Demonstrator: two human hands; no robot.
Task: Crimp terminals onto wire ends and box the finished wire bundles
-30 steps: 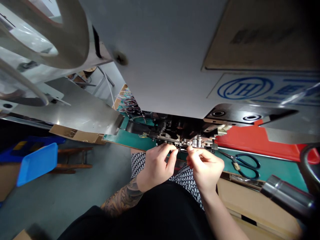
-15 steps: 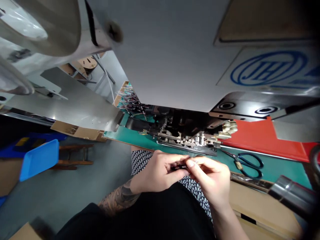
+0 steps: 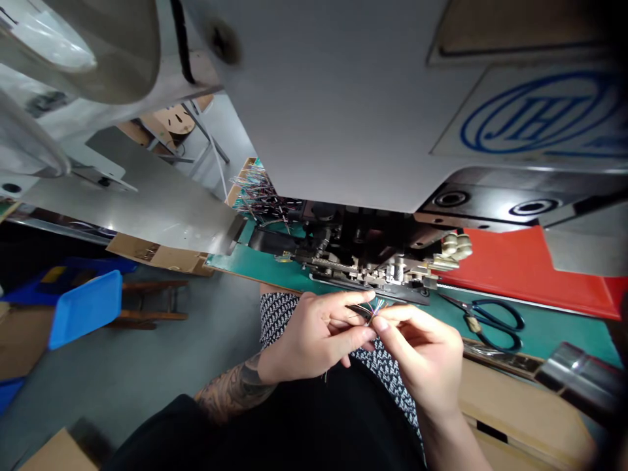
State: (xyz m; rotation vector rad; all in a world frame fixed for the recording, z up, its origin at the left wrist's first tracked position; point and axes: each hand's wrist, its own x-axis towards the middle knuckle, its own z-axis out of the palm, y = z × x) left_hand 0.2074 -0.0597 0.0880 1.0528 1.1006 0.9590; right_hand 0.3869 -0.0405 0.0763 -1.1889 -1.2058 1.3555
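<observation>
Thin coloured wires (image 3: 377, 307) fan out between my two hands, just in front of the machine's metal lower parts (image 3: 373, 271). My right hand (image 3: 424, 353) pinches the wires between thumb and forefinger. On the other side, my left hand (image 3: 314, 337) is curled around the same bundle, thumb and fingers close together. A few thin wire ends hang below the left hand. Most of the bundle is hidden behind my fingers. Both hands are above my lap, near the front edge of the green work surface (image 3: 240, 265).
Dark-handled scissors (image 3: 495, 320) lie to the right on the green surface, near a red sheet (image 3: 534, 261). A large grey machine housing (image 3: 333, 98) overhangs the work area. Behind the machine is a heap of wires (image 3: 260, 190). A blue tray (image 3: 86, 311) is at the left.
The coloured wire ends now show spread between my fingertips, where before only something dark showed. My left fingers have opened a little, and my right hand has shifted slightly right.
</observation>
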